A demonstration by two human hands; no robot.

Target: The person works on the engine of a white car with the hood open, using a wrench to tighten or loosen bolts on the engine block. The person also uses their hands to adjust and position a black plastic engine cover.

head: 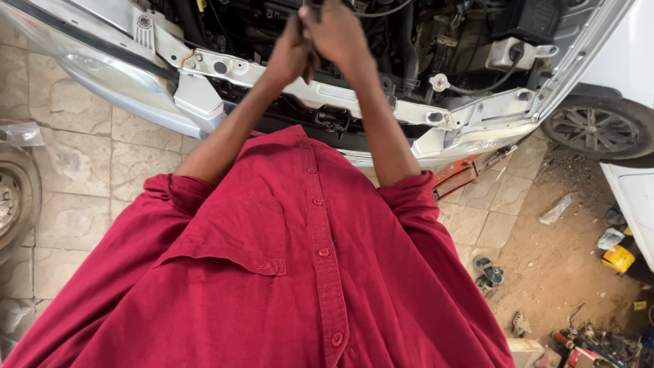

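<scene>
Seen from above, a person in a red button-up shirt [286, 272] reached both arms forward into the open engine bay [409, 34] of a silver car. The left hand [289, 58] and right hand [337, 31] met at the top of the view, pressed together and curled around something dark and thin; what it was could not be told. Below them ran the car's silver front crossmember [327, 92]. A wheel [596, 126] stood at right, sandals [488, 270] on the dirt.
</scene>
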